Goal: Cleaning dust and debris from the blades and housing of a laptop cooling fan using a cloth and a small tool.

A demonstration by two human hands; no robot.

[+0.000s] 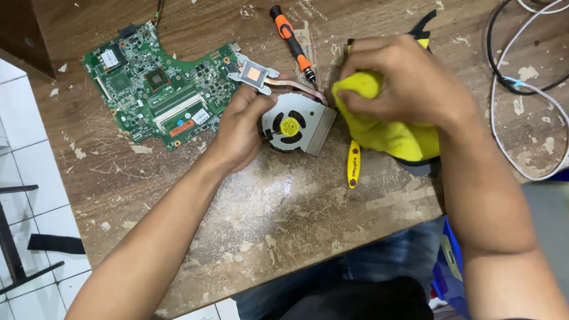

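Far left on the worn wooden table [261,213]: green motherboard [157,89], lying flat, long axis running left-right w/ a slight tilt, well clear of both hands.

Next right, left hand [241,130] grips the left rim of the laptop cooling fan [293,124], thumb and fingers curled narrow around the housing edge, pinning it to the table. Fan sits centre, between the 2 hands, touching the left one. Its copper heat pipe [293,85] runs far-left from the fan up to the metal heatsink plate [254,74], so the assy's long axis goes diagonal, near-right to far-left, plate end just beside the board's right edge.

Just far of the fan: orange-and-black screwdriver [293,46], tip pointing near-right, ending by the pipe, not held.

Right of the fan, right hand [404,82] is closed around a bunched yellow cloth [387,132], fingers wrapped tight; the cloth's left end meets the fan's right edge approx at the vent side. Left hand is on the fan itself; right reaches it only via the cloth.

Near side, under the cloth: yellow-handled tool [353,166], upright in frame, partly hidden.

Far right: white cable [541,101] and black cables [517,11], loose, apart from the hands.
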